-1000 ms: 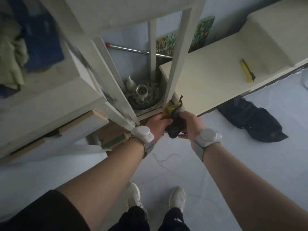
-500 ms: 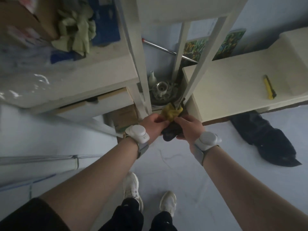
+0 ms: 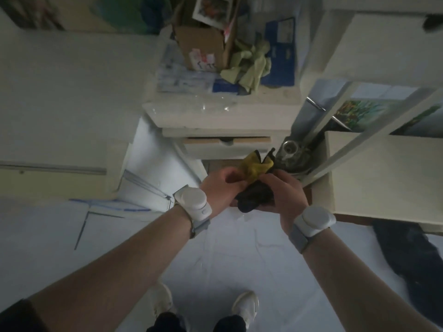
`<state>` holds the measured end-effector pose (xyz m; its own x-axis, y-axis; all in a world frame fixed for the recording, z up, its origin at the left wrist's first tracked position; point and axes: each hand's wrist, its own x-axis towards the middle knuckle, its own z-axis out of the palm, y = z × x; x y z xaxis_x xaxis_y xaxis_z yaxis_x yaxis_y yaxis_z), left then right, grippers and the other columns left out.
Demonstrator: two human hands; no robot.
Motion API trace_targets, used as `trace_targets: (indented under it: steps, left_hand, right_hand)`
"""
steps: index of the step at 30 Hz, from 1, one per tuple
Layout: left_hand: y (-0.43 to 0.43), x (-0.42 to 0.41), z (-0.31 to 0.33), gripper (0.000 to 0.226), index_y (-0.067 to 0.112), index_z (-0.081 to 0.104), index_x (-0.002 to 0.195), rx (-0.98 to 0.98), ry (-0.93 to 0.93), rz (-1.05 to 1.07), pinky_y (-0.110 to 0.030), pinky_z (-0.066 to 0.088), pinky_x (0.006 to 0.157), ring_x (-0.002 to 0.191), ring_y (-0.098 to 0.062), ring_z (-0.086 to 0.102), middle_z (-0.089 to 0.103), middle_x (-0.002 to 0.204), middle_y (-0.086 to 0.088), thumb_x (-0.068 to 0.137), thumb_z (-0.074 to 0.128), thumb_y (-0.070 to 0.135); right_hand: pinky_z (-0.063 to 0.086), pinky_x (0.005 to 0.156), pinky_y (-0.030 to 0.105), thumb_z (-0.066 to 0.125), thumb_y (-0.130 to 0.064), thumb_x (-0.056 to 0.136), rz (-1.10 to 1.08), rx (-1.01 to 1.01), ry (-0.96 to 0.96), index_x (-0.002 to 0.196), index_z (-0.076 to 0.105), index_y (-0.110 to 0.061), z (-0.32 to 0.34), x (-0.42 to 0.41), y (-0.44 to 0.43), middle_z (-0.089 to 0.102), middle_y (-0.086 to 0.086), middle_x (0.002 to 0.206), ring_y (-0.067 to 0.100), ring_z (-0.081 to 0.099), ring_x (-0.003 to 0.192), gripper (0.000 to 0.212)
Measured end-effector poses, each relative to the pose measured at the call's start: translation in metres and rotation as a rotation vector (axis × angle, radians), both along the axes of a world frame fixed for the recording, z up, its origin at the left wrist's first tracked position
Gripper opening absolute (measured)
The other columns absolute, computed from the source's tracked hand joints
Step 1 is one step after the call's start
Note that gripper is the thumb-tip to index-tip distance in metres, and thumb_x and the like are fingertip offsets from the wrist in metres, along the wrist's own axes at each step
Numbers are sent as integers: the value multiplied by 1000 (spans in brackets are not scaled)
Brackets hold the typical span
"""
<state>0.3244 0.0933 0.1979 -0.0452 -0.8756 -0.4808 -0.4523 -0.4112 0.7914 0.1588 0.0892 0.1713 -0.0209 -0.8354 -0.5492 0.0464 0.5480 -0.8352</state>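
The fabric bundle (image 3: 255,188), yellow at its upper end and black below, possibly a glove, is held in mid-air in front of the person's body, above the pale floor (image 3: 230,255) and just in front of the half-open drawer (image 3: 227,142). The left hand (image 3: 219,190) curls in from the left, thumb and fingers pinching the fabric where yellow meets black. The right hand (image 3: 286,195) wraps round the dark part from the right, fingers closed under it. Both wrists carry white bands. Just beyond the yellow tip sits a metal part (image 3: 291,149) in the gap beside the white shelf board (image 3: 383,173); a dark garment (image 3: 407,255) lies on the floor to the right. The grip looks like a kneading or turning one, so the likely slip is the loose yellow end pulling free of the left pinch and the bundle dropping. Held this close, the fabric could also catch on the metal part.
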Motion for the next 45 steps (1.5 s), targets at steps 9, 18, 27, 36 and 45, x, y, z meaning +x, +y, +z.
trace_targets:
  steps: [9,18,27,36,45]
  left_hand:
    - [6,81,56,24,42,65,88,-106,7,110,-25,50,75,82,1,64,70,88,22,70,56,55]
    - [17,176,104,14,36,68,92,-208,80,219,-23,49,74,82,0,65,72,91,18,80,63,40]
    - [26,275,124,9,32,65,93,-242,8,296,-18,44,74,87,0,62,68,93,18,85,62,34]
    - [56,345,105,13,39,52,93,-220,-240,281,-21,40,61,80,-4,58,58,99,18,82,58,36]
    - [76,474,70,30,31,67,86,-287,-477,725,-32,51,80,90,-18,62,65,93,12,80,43,14]
  right_hand:
    - [60,58,36,69,-35,74,63,-143,20,82,74,-28,70,87,-4,74,3,74,23,73,72,11]
    - [56,56,31,69,-44,66,120,-258,127,84,74,-31,126,182,-5,75,1,75,19,71,69,24]
    - [53,52,33,66,-48,66,268,-328,279,79,71,-26,154,282,-13,73,-1,69,20,67,62,26]
    - [48,56,22,61,-30,84,385,-447,600,112,52,-30,125,332,-1,67,-6,86,11,64,75,29]
    - [55,64,39,34,-63,90,700,-728,1078,104,52,-32,120,354,15,51,-1,96,16,56,76,38]
